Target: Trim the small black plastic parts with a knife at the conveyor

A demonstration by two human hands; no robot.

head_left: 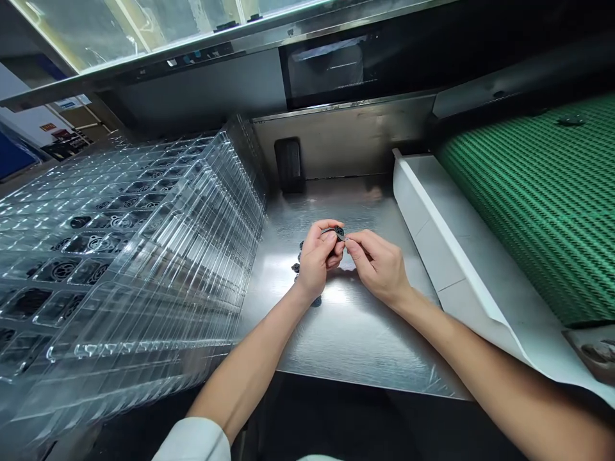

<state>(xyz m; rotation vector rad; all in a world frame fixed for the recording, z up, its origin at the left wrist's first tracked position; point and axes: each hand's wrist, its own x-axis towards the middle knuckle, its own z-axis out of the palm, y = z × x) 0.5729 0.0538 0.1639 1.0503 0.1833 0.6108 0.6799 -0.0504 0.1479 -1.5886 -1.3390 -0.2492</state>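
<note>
The left hand [317,259] curls shut around a small black part [339,232], and the right hand [377,269] pinches its tip from 3 o'clock. More black parts [296,267] lie on the steel bench [346,326] at the left hand's 9 o'clock.

Two bare hands, one left hand [316,257] and one right hand [378,267], meet at one small black round part [339,232], while at least four more black round parts [295,267] lie on the brushed-steel counter [346,333] — and one stack of clear moulded-plastic trays [144,256] holds too many to count.
</note>
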